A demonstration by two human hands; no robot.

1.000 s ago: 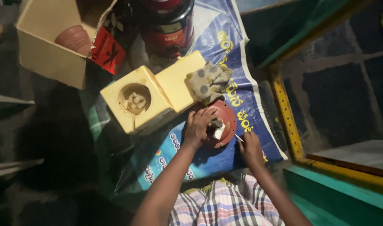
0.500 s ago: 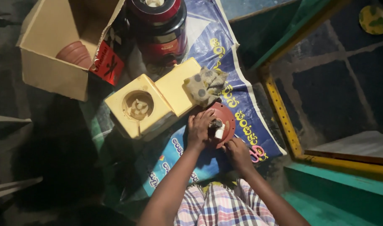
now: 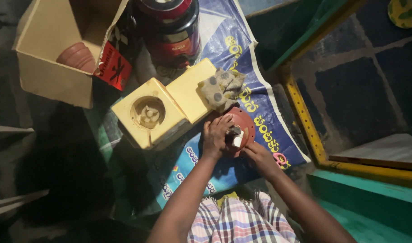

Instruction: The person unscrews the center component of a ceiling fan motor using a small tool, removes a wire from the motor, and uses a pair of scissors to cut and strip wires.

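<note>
Looking down from the head camera, both hands are seen working at a round red disc part (image 3: 244,128) lying on a blue printed sack sheet (image 3: 260,103) spread over the floor. The left hand (image 3: 216,135) rests on the near-left portion of the disc, fingers curled down and touching its surface; whether it actually grips the disc cannot be told. The right hand (image 3: 256,155) sits at the disc's near edge, fingers bent inward toward a small white-and-dark piece (image 3: 235,137) standing at the disc's centre. Contact between those fingers and the piece cannot be confirmed, as the area is dim and partly covered by the left hand.

Just beyond the disc, touching or nearly touching its far edge, stands a pale yellow appliance housing (image 3: 170,108) with a round recess holding a moulded coupling (image 3: 148,114). A crumpled spotted cloth (image 3: 221,87) lies on the housing's right end. Behind the housing stands a dark jar with red banding (image 3: 172,29). To the far left is an open cardboard box (image 3: 57,58) with a ribbed reddish item (image 3: 77,56) inside. A checked garment (image 3: 233,220) covers the person's lap at the bottom edge. A yellow-and-green painted frame (image 3: 305,121) runs along the right of the sheet.
</note>
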